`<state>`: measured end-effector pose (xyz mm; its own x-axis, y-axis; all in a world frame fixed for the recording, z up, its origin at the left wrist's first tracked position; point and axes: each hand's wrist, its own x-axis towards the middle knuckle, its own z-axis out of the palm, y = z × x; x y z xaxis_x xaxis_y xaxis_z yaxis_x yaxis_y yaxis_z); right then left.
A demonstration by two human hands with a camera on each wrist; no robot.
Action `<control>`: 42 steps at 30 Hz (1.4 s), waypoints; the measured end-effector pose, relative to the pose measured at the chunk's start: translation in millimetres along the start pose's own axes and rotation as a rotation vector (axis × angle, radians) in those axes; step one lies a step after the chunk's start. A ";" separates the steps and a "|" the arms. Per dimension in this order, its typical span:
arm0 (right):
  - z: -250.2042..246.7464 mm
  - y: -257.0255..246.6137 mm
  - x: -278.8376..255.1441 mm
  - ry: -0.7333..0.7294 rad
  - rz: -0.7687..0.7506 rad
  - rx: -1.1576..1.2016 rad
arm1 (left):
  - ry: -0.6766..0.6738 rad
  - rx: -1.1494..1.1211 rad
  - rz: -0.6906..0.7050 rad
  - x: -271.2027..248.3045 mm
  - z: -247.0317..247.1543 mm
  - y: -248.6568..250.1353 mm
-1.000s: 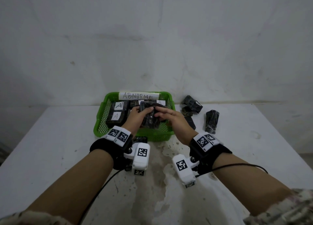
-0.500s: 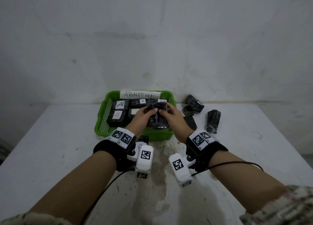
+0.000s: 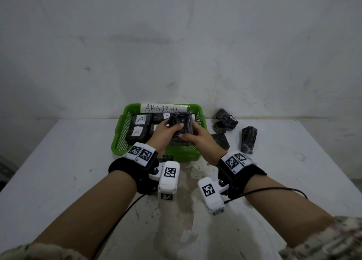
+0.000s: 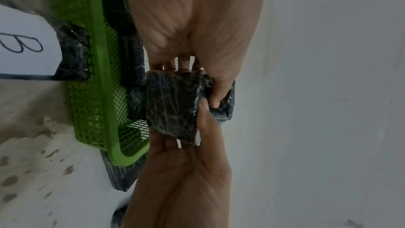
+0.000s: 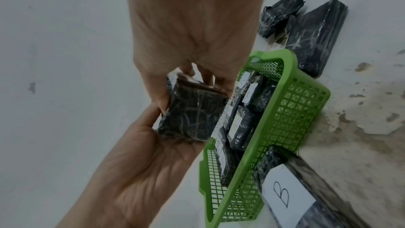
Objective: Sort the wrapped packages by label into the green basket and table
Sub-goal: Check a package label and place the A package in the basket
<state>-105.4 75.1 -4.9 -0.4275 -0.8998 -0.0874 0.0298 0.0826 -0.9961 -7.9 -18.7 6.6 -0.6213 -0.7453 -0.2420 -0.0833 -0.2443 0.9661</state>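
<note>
Both hands hold one black wrapped package [image 3: 181, 130] above the green basket [image 3: 120, 140], which carries the sign ABNORMAL. My left hand [image 3: 172, 126] grips its left side with the thumb on the front face. My right hand [image 3: 188, 137] grips it from the right and below. The left wrist view shows the package [image 4: 173, 107] pinched between the two hands, and the right wrist view shows the package [image 5: 192, 115] beside the basket [image 5: 285, 110]. No readable label shows on its visible faces. Several packages marked A [image 3: 140, 119] lie in the basket.
A package labelled B [image 5: 287, 195] lies on the table against the basket's near wall, under my left wrist. Several black packages [image 3: 248, 139] lie on the table right of the basket. A wall rises right behind the table's far edge.
Both hands have moved the package slightly right and turned it more upright above the basket. The basket and the other packages have not moved.
</note>
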 end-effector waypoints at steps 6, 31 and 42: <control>-2.2 -0.4 0.1 0.031 -0.084 -0.106 | 0.106 -0.051 -0.005 2.8 -2.0 -0.1; -4.4 -4.8 4.1 0.200 0.010 0.021 | -0.060 -0.079 0.082 -7.2 2.2 8.0; -4.8 -8.3 1.9 0.139 0.012 0.079 | -0.081 -0.173 0.065 -6.0 -6.6 6.9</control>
<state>-110.8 74.8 3.2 -0.5474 -0.8305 -0.1030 0.1043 0.0544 -0.9931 0.4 -20.0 14.1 -0.6824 -0.7120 -0.1652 0.0896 -0.3057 0.9479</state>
